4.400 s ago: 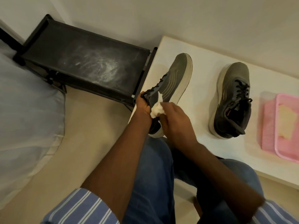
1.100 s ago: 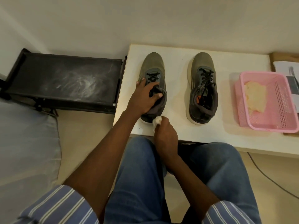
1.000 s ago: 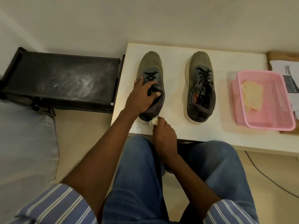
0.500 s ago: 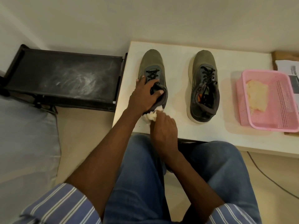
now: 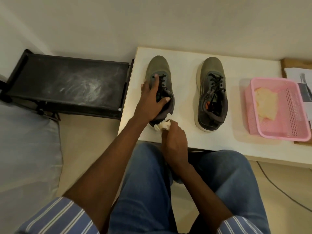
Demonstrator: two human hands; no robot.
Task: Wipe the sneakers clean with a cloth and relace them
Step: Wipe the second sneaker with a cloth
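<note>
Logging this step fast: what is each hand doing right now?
Left hand: fingers spread, resting on the left sneaker, steadying it.
Right hand: grips the white cloth against that sneaker's heel.
</note>
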